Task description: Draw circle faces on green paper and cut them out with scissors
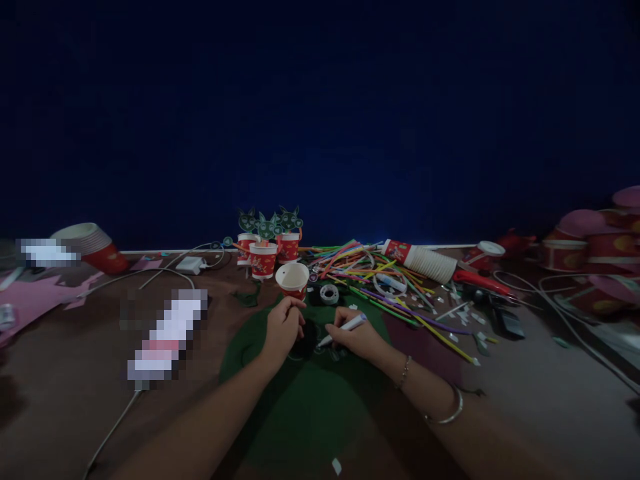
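A white marker pen [345, 329] is gripped in my right hand [359, 335], its tip pointing down and left at the dark green paper [310, 407] on the table. Faint light outlines show on the paper under the tip. My left hand [284, 329] rests over the paper to the left, fingers curled; whatever they may hold is hidden. Just beyond it stands an open red-and-white paper cup [293, 276]. A roll of tape [329, 294] lies between and beyond the hands.
Behind are red cups with green animal faces [263, 260]. To the right lie colourful pipe cleaners [350, 263], stacked paper cups [420, 260], a red-handled tool [483, 283] and paper scraps. Pink paper [40, 300], another cup stack [95, 247] and a white charger [191, 265] are left.
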A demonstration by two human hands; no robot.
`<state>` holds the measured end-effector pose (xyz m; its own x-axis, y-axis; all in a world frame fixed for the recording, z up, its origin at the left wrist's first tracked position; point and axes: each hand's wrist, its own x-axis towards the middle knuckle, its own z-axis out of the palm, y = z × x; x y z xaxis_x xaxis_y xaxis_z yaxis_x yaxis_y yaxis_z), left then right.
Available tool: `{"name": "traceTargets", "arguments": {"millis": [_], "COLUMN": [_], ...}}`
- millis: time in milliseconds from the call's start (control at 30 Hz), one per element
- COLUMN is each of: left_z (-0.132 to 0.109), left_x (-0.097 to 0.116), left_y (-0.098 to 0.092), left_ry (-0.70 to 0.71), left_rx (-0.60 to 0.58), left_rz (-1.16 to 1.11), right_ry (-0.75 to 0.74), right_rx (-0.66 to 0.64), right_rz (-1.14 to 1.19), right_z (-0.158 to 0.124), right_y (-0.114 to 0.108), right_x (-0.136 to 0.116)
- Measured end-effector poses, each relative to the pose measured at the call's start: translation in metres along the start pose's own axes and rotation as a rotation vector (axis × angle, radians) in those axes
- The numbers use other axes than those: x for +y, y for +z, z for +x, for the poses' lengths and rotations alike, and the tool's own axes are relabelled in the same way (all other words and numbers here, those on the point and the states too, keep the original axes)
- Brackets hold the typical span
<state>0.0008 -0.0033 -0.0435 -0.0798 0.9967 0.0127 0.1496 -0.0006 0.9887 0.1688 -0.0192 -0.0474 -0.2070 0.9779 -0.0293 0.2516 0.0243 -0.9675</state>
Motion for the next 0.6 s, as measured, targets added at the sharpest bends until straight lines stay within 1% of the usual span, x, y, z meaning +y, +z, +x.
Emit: {"name": "traceTargets", "arguments": {"millis": [333,600], "left_z": [-0.0002,0.0001], "left_x": [0.0004,-0.0007], "left_y": [0.0001,0.0001], "left_ry": [0.002,-0.023], "left_rx": [-0.007,-0.011], "left_rz": [0.003,-0.003], "right_ry": [-0.025,-0.015], "right_rx": [-0.003,-0.008], "right_rz": [-0.002,0.004], "right_z": [0.0011,0.0014], "right_y": [0.0009,0.0011], "right_x": [0.0046,0.0062]}}
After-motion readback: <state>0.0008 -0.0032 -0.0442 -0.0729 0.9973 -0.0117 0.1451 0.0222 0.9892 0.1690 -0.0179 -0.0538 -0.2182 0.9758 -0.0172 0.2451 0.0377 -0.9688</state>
